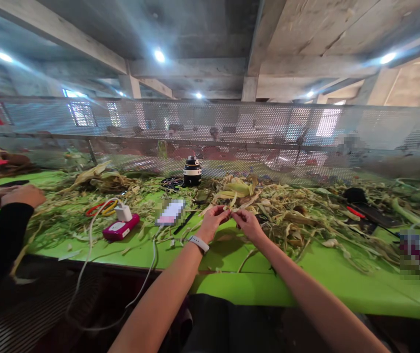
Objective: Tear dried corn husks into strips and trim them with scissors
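Note:
My left hand (213, 220) and my right hand (247, 223) meet over the green table (305, 274), fingertips pinched together on a thin strip of dry corn husk (231, 212). A pale band sits on my left wrist (198, 243). Just beyond my hands lies a heap of corn husks (269, 201) spread across the table.
A magenta power bank (120, 228) with a white charger and cable lies to the left, beside orange-handled scissors (99, 208). A black-and-white jar (192, 171) stands by the perforated metal screen (232, 127). Another person's hand and black sleeve (7, 215) rest at far left.

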The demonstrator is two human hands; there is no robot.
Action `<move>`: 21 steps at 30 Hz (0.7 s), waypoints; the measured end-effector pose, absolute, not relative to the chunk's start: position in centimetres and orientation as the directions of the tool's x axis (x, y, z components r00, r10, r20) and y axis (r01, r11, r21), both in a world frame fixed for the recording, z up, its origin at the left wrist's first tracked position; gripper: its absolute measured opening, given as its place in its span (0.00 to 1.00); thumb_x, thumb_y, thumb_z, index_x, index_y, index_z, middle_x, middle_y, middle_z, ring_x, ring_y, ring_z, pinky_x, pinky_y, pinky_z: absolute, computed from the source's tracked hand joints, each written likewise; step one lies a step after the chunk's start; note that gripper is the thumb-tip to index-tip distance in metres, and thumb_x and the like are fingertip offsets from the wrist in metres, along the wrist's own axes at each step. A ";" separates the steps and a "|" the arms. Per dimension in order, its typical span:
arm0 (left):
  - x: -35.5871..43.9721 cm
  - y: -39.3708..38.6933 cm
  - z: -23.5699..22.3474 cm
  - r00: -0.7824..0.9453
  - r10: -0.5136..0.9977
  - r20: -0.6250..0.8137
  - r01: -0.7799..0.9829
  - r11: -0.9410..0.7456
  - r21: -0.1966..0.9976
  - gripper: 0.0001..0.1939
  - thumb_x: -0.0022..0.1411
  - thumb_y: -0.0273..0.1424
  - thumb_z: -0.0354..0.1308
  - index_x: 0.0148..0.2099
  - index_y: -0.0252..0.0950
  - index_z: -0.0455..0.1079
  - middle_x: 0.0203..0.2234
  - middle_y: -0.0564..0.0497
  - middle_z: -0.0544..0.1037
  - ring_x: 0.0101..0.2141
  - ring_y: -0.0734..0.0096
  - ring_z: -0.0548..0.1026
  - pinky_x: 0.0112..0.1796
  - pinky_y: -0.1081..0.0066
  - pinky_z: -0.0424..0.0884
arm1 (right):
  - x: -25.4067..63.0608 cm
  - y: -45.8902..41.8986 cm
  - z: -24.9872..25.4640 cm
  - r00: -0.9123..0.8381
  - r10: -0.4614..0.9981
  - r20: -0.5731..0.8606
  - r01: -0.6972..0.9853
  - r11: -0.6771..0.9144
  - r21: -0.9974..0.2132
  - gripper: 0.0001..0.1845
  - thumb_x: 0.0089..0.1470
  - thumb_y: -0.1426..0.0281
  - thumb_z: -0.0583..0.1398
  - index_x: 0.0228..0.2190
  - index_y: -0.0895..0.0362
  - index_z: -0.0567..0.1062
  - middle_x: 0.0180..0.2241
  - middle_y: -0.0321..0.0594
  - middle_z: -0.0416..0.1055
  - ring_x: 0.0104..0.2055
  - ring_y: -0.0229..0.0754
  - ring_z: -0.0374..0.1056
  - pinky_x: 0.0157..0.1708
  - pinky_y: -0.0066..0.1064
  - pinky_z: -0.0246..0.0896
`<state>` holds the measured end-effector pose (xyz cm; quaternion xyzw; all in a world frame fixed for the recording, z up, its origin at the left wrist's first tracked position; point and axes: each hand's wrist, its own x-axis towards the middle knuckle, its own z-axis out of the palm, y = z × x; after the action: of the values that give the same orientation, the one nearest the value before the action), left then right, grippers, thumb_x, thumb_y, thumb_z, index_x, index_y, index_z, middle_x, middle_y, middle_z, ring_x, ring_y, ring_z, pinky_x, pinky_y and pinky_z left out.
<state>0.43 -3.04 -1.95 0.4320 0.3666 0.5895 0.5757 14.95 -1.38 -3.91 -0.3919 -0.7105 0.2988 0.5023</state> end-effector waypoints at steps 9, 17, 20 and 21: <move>0.1 -2.2 -2.5 -0.067 0.992 0.103 -0.321 -0.119 0.939 0.18 0.37 0.34 0.72 0.31 0.33 0.70 0.22 0.55 0.73 0.28 0.73 0.72 0.37 0.67 0.71 | 15.2 -2.4 -3.4 -0.307 0.643 0.702 0.521 0.731 -0.441 0.17 0.59 0.61 0.54 0.27 0.55 0.76 0.27 0.41 0.72 0.31 0.41 0.66 0.33 0.30 0.60; 0.0 -2.4 -2.5 -0.016 0.991 0.130 -0.280 -0.129 0.951 0.17 0.39 0.33 0.72 0.32 0.33 0.72 0.22 0.55 0.74 0.25 0.77 0.71 0.33 0.72 0.70 | 15.4 -2.7 -3.0 -0.306 0.584 0.752 0.647 0.707 -0.286 0.17 0.62 0.63 0.52 0.29 0.55 0.76 0.29 0.42 0.72 0.34 0.42 0.67 0.35 0.30 0.60; 0.1 -2.4 -2.5 0.004 0.992 0.126 -0.283 -0.120 0.952 0.18 0.38 0.34 0.72 0.31 0.32 0.72 0.23 0.55 0.74 0.25 0.77 0.71 0.34 0.70 0.71 | 15.6 -2.7 -2.9 -0.290 0.581 0.760 0.661 0.697 -0.280 0.15 0.62 0.63 0.53 0.30 0.55 0.76 0.30 0.41 0.72 0.35 0.42 0.67 0.36 0.30 0.60; 0.1 -2.3 -2.5 0.010 0.992 0.126 -0.288 -0.117 0.951 0.19 0.37 0.35 0.72 0.31 0.32 0.72 0.23 0.55 0.74 0.25 0.77 0.71 0.34 0.70 0.71 | 15.6 -2.7 -2.8 -0.288 0.577 0.764 0.667 0.694 -0.273 0.15 0.62 0.63 0.53 0.30 0.54 0.77 0.30 0.42 0.72 0.35 0.42 0.66 0.36 0.31 0.60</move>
<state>0.08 -2.31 -2.54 0.4593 0.3834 0.5897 0.5425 15.62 -2.68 -2.84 -0.3882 -0.8010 -0.0494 0.4530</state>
